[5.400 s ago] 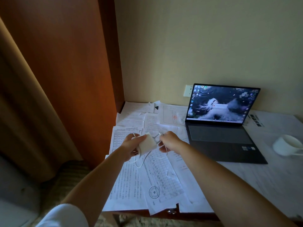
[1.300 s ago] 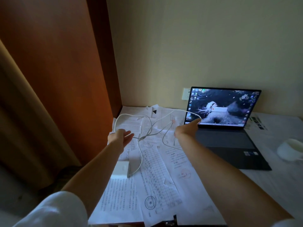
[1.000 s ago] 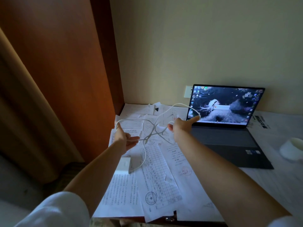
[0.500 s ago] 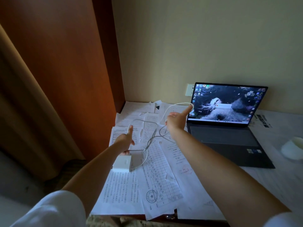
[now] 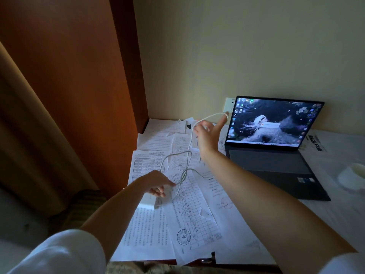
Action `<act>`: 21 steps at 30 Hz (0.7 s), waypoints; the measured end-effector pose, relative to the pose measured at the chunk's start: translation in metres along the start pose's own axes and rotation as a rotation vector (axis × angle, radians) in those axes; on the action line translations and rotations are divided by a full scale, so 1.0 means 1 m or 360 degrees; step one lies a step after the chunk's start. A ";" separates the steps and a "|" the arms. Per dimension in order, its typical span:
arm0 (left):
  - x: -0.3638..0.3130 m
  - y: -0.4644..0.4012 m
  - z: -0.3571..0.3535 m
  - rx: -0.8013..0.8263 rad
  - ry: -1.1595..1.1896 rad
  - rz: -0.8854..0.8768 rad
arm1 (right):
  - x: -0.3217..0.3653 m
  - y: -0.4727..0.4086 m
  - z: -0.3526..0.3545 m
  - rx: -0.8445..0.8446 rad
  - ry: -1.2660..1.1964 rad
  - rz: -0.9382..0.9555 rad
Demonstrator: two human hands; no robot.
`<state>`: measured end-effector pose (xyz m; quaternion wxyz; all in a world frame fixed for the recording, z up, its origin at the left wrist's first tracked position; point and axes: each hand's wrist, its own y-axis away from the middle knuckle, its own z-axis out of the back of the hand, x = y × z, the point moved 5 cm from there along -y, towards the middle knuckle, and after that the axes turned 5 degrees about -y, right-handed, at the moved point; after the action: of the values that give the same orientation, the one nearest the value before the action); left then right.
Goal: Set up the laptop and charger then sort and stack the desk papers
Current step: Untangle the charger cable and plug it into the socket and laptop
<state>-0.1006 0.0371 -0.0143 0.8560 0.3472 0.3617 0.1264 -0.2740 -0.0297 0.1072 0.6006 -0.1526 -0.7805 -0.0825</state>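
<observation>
Head view: the laptop (image 5: 276,147) stands open at the back of the desk (image 5: 335,214), its screen lit, and serves as the landmark here. Left of the laptop, papers (image 5: 189,210) lie spread in overlapping sheets from the back wall to the desk's front edge. The right hand (image 5: 207,135) is raised just left of the screen, fingers spread wide; the white cable (image 5: 187,161) is looped over its outstretched finger near the screen's left edge and passes by the thumb, though whether the thumb pins it cannot be told. From there the cable drops in loose, crossed loops over the papers left of the laptop. The left hand (image 5: 156,184) hovers low over the papers, well left of the laptop's front corner, fingers loosely bent and pointing toward the cable's lower loops; whether it touches the cable cannot be told. Directly beneath that hand, partly hidden, the white charger (image 5: 150,202) lies on the papers, with the cable running to it. A wall socket (image 5: 229,104) shows just behind the screen's left edge. A white cup (image 5: 353,177) sits right of the laptop. A brown curtain (image 5: 29,135) hangs far left.
</observation>
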 end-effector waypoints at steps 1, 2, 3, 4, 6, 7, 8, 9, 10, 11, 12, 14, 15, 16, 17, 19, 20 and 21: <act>0.002 -0.002 0.000 0.0012 -0.0096 0.0001 | 0.005 -0.002 -0.002 -0.0013 0.0006 0.0081; 0.004 -0.003 0.000 0.0026 -0.0206 0.0011 | 0.010 -0.004 -0.002 -0.0037 0.0055 0.0166; 0.005 -0.004 -0.001 0.0043 -0.0296 0.0012 | 0.011 -0.006 -0.002 -0.0069 0.0169 0.0249; 0.004 -0.004 -0.001 0.0063 -0.0360 0.0008 | 0.013 -0.006 -0.003 -0.0074 0.0343 0.0320; 0.001 -0.007 -0.003 0.0070 -0.0449 -0.0034 | 0.010 -0.001 -0.010 0.0036 0.0713 0.0461; -0.001 -0.008 -0.003 0.0059 -0.0488 -0.0065 | 0.009 0.002 -0.013 0.0097 0.0816 0.0566; -0.003 -0.010 -0.004 0.0060 -0.0514 -0.0095 | 0.012 0.005 -0.016 0.0124 0.0831 0.0674; -0.004 -0.012 -0.004 0.0067 -0.0528 -0.0134 | 0.014 0.006 -0.017 0.0111 0.0811 0.0762; -0.005 -0.013 -0.004 0.0082 -0.0526 -0.0158 | 0.018 0.006 -0.018 0.0104 0.0828 0.0828; -0.005 -0.014 -0.003 0.0099 -0.0528 -0.0166 | 0.018 0.005 -0.021 0.0158 0.0925 0.0850; -0.004 -0.014 -0.002 0.0112 -0.0544 -0.0163 | 0.013 0.004 -0.025 0.0298 0.1139 0.0835; -0.004 -0.016 0.002 0.0101 -0.0593 -0.0159 | -0.011 0.006 -0.027 0.0660 0.1762 0.0712; -0.003 -0.017 0.004 0.0101 -0.0601 -0.0136 | -0.024 0.007 -0.022 0.0788 0.2031 0.0611; -0.001 -0.019 0.006 0.0121 -0.0594 -0.0108 | -0.033 0.008 -0.017 0.0861 0.2208 0.0497; 0.000 -0.020 0.008 0.0160 -0.0585 -0.0081 | -0.040 0.009 -0.013 0.0905 0.2310 0.0413; 0.002 -0.019 0.008 0.0288 -0.0513 -0.0013 | -0.040 0.006 -0.010 0.0935 0.2388 0.0375; 0.002 -0.017 0.008 0.0335 -0.0456 0.0008 | -0.035 0.003 -0.011 0.0886 0.2383 0.0446; 0.001 -0.016 0.008 0.0369 -0.0393 0.0016 | -0.026 0.000 -0.013 0.0747 0.2306 0.0652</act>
<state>-0.0945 0.0222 -0.0219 0.8475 0.4583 0.2641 0.0443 -0.2566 -0.0375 0.0851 0.9794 -0.0709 -0.1479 0.1177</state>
